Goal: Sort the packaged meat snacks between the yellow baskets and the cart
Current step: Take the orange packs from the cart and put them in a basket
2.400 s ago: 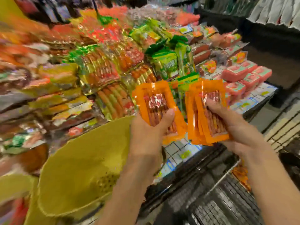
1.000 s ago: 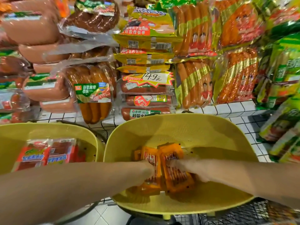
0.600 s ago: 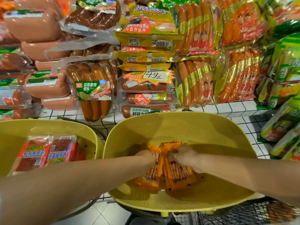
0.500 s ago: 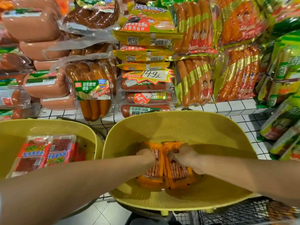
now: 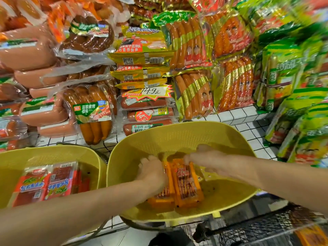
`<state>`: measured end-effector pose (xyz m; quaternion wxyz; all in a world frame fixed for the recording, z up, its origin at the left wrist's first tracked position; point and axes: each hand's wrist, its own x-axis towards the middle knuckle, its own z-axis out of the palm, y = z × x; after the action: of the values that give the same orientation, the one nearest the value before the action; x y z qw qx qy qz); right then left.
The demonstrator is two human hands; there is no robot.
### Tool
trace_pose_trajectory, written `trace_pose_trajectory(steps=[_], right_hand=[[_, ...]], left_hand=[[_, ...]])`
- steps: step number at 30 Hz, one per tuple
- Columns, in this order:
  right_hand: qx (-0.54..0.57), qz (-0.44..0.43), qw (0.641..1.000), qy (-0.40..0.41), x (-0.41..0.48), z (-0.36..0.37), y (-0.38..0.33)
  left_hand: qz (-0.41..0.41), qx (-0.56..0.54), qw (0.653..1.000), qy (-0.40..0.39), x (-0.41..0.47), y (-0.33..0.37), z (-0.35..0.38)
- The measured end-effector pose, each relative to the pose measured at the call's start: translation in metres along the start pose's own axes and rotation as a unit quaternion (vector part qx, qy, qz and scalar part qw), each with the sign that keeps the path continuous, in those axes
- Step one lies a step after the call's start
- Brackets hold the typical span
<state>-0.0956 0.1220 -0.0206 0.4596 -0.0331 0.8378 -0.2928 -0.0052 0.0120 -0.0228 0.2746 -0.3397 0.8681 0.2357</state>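
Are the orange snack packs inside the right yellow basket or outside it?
Inside: the orange packs lie on the floor of the right yellow basket, walls around them.
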Motion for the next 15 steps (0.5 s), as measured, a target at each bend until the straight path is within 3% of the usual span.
trace_pose_trajectory(steps=[4,8,11,15], right_hand=[[-0.012,-0.154,0.981,0.115,-0.047,-0.037,0.004],[0.048,-0.279,0.908,0.308,-0.108,-0.09,0.049],[0.035,-0.23,0.858,0.458,-0.144,-0.127,0.126],[0.097,-0.07,0.838,0.532,-0.167,-0.151,0.267]], left_hand=[[0.211,-0.055,0.967,0.136,-0.036,0.031,-0.01],[0.395,-0.089,0.892,0.201,-0.078,0.115,-0.009],[0.489,-0.091,0.85,0.173,-0.113,0.191,0.024],[0.522,-0.041,0.847,0.093,-0.146,0.274,0.105]])
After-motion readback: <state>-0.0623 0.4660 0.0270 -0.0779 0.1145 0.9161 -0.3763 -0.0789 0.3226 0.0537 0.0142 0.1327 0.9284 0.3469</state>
